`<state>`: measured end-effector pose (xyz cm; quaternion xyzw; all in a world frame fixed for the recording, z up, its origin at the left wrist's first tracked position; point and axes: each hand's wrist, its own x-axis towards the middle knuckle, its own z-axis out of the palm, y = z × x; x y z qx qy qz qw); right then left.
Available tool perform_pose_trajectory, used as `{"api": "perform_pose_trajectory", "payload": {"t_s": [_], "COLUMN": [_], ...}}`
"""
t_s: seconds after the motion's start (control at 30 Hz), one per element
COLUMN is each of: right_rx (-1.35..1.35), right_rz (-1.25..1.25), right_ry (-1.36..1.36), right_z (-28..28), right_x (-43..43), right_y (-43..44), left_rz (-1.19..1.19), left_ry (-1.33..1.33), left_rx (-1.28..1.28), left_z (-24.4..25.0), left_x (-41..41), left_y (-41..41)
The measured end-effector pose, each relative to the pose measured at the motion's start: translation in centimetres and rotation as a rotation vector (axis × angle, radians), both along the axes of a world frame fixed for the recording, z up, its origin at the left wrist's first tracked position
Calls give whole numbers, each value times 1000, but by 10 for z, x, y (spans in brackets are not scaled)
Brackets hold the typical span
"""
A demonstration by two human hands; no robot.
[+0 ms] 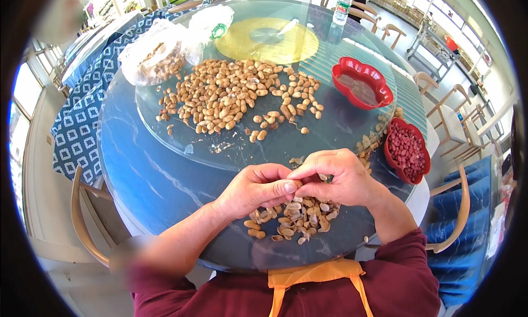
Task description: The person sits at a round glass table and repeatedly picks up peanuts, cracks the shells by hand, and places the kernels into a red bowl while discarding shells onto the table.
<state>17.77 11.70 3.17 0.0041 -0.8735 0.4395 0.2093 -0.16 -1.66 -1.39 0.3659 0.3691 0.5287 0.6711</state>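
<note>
My left hand and my right hand meet at the fingertips over the near part of the round table. Pinched between them is a peanut in its shell, mostly hidden by the fingers. Below them lies a heap of broken peanut shells, with a few whole peanuts at its left. Beyond my hands a large pile of unshelled peanuts spreads over the glass turntable. At the right, a red scalloped bowl holds reddish shelled peanuts.
A second red bowl stands on the glass turntable. White plastic bags, one with peanuts inside, sit at the back left. A plastic water bottle stands at the far edge. Wooden chairs flank the table.
</note>
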Motion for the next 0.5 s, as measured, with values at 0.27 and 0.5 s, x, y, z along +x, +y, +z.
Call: {"api": "perform_pose_trajectory", "payload": {"t_s": [0.27, 0.5], "right_rx": [-16, 106], "right_rz": [-23, -75], "right_ry": [43, 36], "right_z": [-3, -4], "right_x": [0, 0], "right_y": [0, -4], "left_rz": [22, 4], "left_ry": [-89, -237], "left_rx": [-22, -122], "left_z": [0, 0], "left_x": [5, 7], "left_y": [-1, 1]}}
